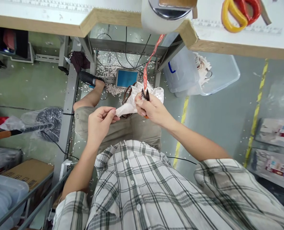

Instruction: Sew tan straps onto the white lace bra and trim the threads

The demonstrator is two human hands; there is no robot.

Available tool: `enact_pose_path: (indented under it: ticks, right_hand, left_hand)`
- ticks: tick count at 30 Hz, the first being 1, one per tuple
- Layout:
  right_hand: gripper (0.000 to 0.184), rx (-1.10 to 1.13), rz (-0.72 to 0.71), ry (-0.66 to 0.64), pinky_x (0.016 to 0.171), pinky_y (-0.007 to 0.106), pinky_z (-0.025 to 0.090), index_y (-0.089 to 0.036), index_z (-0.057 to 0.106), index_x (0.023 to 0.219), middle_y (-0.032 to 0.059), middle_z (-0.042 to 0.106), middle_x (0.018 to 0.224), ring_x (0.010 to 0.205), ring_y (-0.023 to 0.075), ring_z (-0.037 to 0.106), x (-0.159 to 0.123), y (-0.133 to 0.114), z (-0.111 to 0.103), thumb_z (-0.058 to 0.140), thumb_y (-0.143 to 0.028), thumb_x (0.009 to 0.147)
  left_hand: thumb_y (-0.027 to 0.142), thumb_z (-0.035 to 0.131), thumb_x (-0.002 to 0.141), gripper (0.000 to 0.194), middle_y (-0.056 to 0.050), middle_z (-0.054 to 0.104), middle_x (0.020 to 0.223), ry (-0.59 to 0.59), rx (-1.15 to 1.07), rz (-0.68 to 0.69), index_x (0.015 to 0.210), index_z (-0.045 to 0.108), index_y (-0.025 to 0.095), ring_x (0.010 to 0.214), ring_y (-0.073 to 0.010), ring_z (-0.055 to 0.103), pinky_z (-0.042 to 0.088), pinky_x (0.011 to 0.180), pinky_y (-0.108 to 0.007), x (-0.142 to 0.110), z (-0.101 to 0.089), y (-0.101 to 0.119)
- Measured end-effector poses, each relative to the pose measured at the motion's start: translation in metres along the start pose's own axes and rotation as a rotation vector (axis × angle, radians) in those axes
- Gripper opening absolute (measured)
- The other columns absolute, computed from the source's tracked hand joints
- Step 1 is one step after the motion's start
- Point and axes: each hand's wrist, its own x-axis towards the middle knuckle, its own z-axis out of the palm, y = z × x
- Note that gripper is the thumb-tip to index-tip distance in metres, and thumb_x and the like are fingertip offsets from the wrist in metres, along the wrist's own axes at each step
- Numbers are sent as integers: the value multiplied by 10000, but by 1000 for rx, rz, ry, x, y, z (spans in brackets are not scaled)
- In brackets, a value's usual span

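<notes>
Over my lap, my left hand [101, 121] pinches one end of a piece of white fabric [126, 109], thumb against fingers. The fabric stretches across to my right hand [153, 108] and bunches up behind it, lacy in places. My right hand is closed around small thread snips [145, 95]; their dark blades poke up past the fingers, and a bit of orange shows beneath the hand. A twisted red and white cord [153, 54] runs from near the snips up to the table. Brown straps [127, 93] lie by the fabric.
The white table [48, 9] has a wooden edge with a notch. A white machine part [153, 19] overhangs it, and yellow-and-red scissors [233, 19] lie on top. Clear plastic bin [218, 81] stands right; a blue-topped pedal [127, 78] sits among white scraps. A metal post [69, 92] rises left.
</notes>
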Motion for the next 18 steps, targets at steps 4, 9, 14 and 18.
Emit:
enact_pose_path:
  ticks: [4,9,14,18]
  right_hand:
    - [293,-281,-161,47,703,292,392,-212,484,856,4,517,769,724,143,486,-3,1,5,436,-457,1010]
    - [251,-361,-174,59,713,282,409,-196,461,1055,40,590,932,772,141,533,-16,2,15,437,-444,1021]
    - [191,-409,-57,-46,650,259,383,-198,500,990,10,634,800,672,129,559,-29,-11,25,393,-347,1042]
    - [157,-466,-10,-93,608,248,356,-189,550,980,-7,690,750,619,118,589,-31,-19,32,429,-279,1027]
  left_hand:
    - [397,757,837,243,-39,757,735,-29,-95,-45,923,738,171,662,-161,747,622,643,-247,-1,4,3]
    - [399,758,841,248,-40,759,736,-32,-125,-63,932,742,170,664,-156,746,614,619,-229,-4,4,9]
    - [394,762,844,244,-31,766,756,-26,-145,-60,953,747,177,690,-150,749,610,637,-214,-7,3,14]
    - [362,755,850,204,-23,772,798,-1,-94,3,945,752,182,701,-147,749,621,674,-229,-10,4,16]
